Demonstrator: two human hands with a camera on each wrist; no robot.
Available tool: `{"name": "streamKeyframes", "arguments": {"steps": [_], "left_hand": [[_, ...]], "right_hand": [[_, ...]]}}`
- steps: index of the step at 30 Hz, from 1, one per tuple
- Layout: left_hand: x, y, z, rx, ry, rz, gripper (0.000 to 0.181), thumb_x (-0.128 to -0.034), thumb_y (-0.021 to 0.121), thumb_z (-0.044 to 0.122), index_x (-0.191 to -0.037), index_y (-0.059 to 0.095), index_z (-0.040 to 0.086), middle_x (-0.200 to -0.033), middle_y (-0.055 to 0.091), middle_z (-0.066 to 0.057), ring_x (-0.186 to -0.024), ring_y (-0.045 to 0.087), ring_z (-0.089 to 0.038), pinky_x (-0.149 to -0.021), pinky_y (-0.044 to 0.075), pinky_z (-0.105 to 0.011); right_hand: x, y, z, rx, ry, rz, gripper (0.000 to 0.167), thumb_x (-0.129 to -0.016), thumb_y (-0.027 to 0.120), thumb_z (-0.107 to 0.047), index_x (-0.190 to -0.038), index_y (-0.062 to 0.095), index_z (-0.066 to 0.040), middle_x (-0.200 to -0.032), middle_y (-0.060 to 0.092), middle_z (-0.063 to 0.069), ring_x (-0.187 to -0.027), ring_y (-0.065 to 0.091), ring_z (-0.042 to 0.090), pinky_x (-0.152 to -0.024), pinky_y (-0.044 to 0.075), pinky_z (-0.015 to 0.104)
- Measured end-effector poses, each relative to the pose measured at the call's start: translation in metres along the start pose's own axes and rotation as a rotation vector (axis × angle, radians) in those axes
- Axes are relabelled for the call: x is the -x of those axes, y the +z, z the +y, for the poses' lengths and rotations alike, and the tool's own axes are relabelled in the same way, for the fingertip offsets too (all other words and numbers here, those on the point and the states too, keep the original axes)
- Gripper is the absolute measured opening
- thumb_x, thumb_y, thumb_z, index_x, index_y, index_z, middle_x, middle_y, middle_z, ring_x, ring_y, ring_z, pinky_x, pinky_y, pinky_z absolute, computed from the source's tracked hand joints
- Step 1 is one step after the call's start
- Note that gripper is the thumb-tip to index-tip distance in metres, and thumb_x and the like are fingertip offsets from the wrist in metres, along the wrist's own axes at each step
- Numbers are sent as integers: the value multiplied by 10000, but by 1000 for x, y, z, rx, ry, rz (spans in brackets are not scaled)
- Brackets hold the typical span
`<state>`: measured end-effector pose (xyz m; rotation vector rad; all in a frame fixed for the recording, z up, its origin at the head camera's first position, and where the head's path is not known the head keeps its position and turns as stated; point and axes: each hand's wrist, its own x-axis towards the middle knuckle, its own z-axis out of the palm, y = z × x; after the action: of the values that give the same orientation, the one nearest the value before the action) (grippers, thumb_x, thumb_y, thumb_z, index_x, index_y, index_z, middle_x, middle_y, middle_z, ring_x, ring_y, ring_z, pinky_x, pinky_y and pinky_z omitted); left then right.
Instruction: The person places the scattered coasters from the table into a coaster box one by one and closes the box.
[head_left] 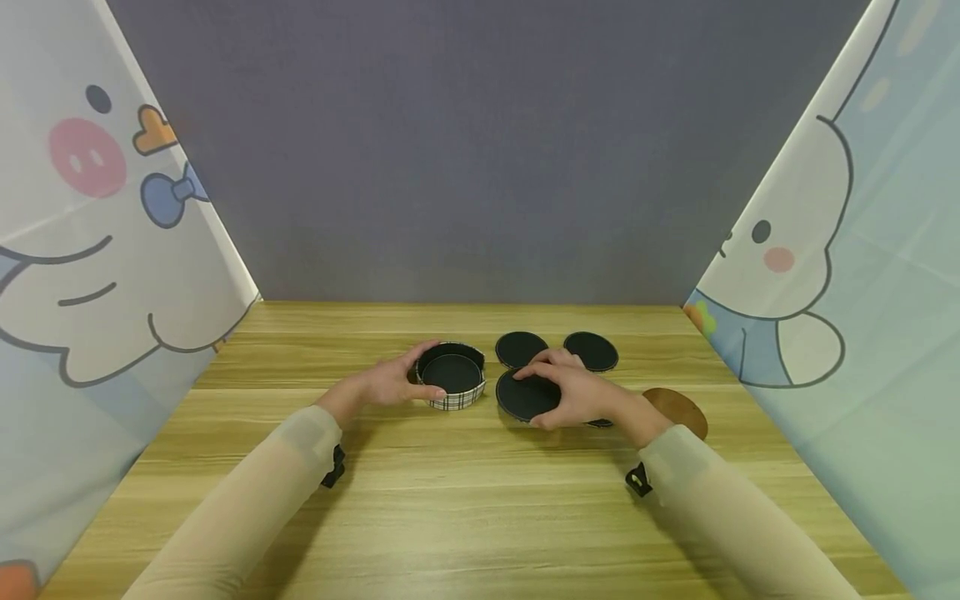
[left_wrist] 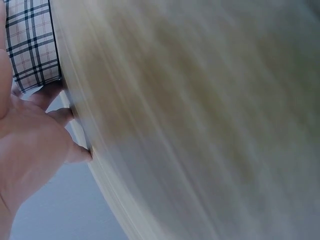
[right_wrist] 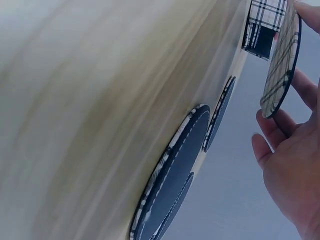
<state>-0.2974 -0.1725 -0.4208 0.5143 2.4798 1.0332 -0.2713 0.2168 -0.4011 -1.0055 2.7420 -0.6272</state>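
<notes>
My left hand (head_left: 386, 383) grips a round coaster holder (head_left: 459, 401) from its left side, thumb at the front and fingers toward the back. The holder has a black inside and a white plaid outer wall, which also shows in the left wrist view (left_wrist: 32, 45). To its right, my right hand (head_left: 576, 393) pinches a round coaster (head_left: 525, 397) between thumb and fingers, black face up. In the right wrist view the coaster's plaid underside (right_wrist: 281, 65) shows, raised off the table. Whether other coasters lie inside the holder, I cannot tell.
Two black coasters (head_left: 520, 348) (head_left: 591, 351) lie flat behind my right hand. Another black coaster (head_left: 601, 423) is mostly hidden beneath that hand. A brown round disc (head_left: 678, 410) lies farther right, partly behind the wrist. A grey panel (head_left: 472, 150) stands along the wooden table's (head_left: 480, 517) back edge.
</notes>
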Motion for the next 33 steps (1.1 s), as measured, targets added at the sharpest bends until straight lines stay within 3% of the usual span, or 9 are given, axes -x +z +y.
{"name": "streamKeyframes", "arguments": {"steps": [2,5,10,23,33], "left_hand": [[0,0,0,-12,5,4,1158,-956,817,606,-1788,71,302,-1712,390,-300,-1298,666,-410,-1252,312,-704],[0,0,0,-7,10,3,1157,-959,820,593,-1788,69,297,-1722,376,-297,-1377,612,-444,-1257,301,-711],[0,0,-1,19,13,-2,1146,-965,832,555,-1788,75,302,-1726,354,-300,-1253,664,-374,-1127,488,-601],[-1,-2,-3,1,35,-23,1121,-990,803,551,-1788,62,288,-1727,366,-279,-1366,607,-390,-1119,491,-573],[-2,-4,-3,13,46,-55,1121,-1001,785,559,-1789,38,281,-1745,328,-273,-1222,681,-309,-1022,551,-495]], "right_hand": [[-3,-1,0,-8,7,8,725,-879,882,-468,-1544,614,-357,-1585,468,88,-1491,360,418,-1211,264,729],[-9,-3,-1,-13,10,26,732,-881,878,-472,-1551,610,-355,-1594,466,88,-1486,367,413,-1213,260,714],[-24,-4,-5,-34,6,42,723,-899,867,-459,-1562,604,-340,-1608,457,92,-1515,353,415,-1215,271,697],[-66,8,-19,-51,23,36,738,-904,820,-512,-1586,581,-365,-1651,416,107,-1556,322,404,-1204,331,681],[-92,20,-28,-21,7,31,753,-905,803,-550,-1596,579,-353,-1650,431,112,-1555,351,382,-1252,285,660]]}}
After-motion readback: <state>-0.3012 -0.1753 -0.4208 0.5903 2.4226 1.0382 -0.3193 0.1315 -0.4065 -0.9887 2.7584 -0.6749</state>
